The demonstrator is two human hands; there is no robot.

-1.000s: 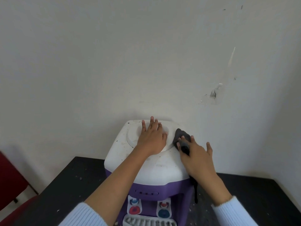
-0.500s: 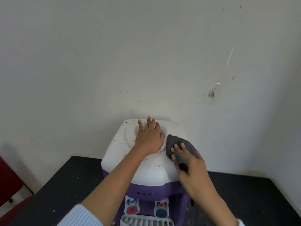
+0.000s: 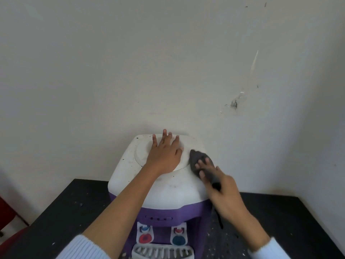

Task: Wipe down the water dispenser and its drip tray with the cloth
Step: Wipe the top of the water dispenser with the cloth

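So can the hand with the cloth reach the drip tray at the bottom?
Probably yes. The right hand holds the cloth on top of the water dispenser, and nothing lies over the drip tray at its foot, so the way looks free.

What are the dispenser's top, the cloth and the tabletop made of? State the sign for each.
The dispenser's top: likely moulded plastic, white, smooth, glossy with rounded edges. The cloth: soft dark grey fabric; it bunches and creases. The tabletop: hard, matt black, speckled; laminate or stone, unclear.
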